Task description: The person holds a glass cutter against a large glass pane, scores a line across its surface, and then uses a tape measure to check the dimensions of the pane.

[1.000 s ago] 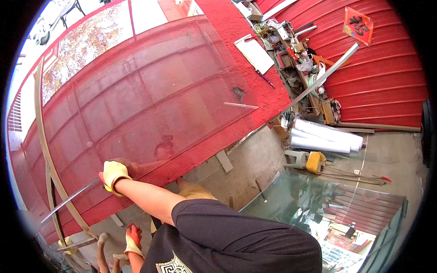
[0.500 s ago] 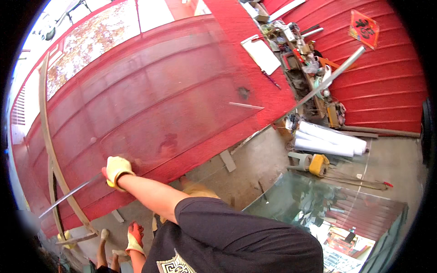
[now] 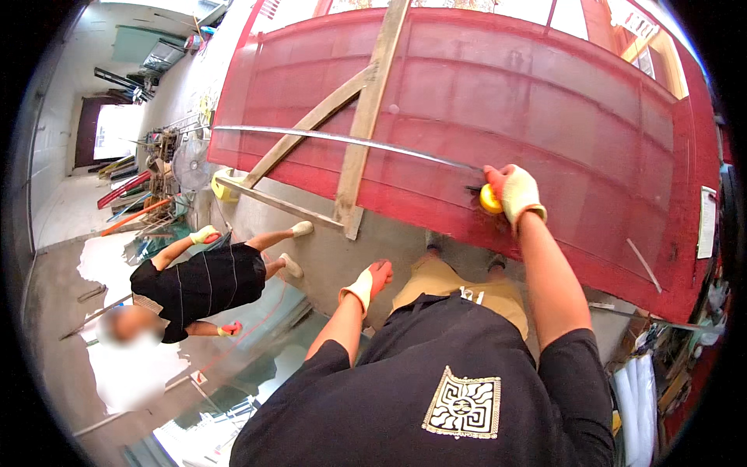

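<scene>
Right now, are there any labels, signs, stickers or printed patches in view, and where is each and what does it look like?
White paper sheet: tall rectangle stuck on the red wall near its right edge.
Square emblem: white and tan maze-like pattern on the front of the person's black shirt.
Small white tag: with a red mark, lying on the shiny floor at lower left, too small to make out further.
No screens or packages clearly show.

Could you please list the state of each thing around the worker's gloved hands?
Right hand: raised, gripping a yellow tool.
Round yellow tool: pressed against the pane.
Large clear glass pane: upright, leaning on red wall.
Left hand: lowered, holding nothing.
Wooden brace frame: leaning behind the glass.
</scene>
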A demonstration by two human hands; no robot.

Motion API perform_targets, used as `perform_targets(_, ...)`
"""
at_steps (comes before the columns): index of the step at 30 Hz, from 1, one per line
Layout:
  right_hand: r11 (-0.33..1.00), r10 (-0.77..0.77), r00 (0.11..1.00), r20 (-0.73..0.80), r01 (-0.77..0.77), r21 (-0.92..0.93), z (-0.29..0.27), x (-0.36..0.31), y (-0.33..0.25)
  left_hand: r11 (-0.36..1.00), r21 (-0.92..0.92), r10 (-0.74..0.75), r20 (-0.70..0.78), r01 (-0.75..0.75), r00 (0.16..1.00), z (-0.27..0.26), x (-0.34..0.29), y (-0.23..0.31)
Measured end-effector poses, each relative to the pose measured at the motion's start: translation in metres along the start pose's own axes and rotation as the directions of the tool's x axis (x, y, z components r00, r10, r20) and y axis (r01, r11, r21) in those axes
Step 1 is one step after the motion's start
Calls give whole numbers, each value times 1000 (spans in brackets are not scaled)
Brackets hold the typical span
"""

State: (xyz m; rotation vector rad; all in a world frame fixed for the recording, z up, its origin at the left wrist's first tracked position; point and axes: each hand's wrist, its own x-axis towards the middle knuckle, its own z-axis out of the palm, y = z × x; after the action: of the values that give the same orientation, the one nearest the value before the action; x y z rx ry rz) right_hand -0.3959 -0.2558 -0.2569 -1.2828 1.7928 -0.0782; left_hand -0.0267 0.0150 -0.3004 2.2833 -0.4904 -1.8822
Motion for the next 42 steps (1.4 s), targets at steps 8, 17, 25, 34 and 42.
perform_targets(8,993,111,959,-261,-97,67,37,7,-9,617,-787,-26,-23,-2,999,-170,87,-24)
perform_targets(17,971,156,929,-336,-81,227,57,13,11,296,-895,306,-241,-333,921,-261,62,69)
perform_targets(25,941,165,940,-300,-58,333,58,17,13,226,-907,157,-327,-356,932,-273,98,83)
perform_targets(34,904,212,943,-258,-89,419,56,12,4,249,-884,181,-358,-395,916,-275,109,78)
perform_targets(42,955,155,942,-298,-65,290,53,11,5,235,-882,170,-376,-408,911,-272,104,86)
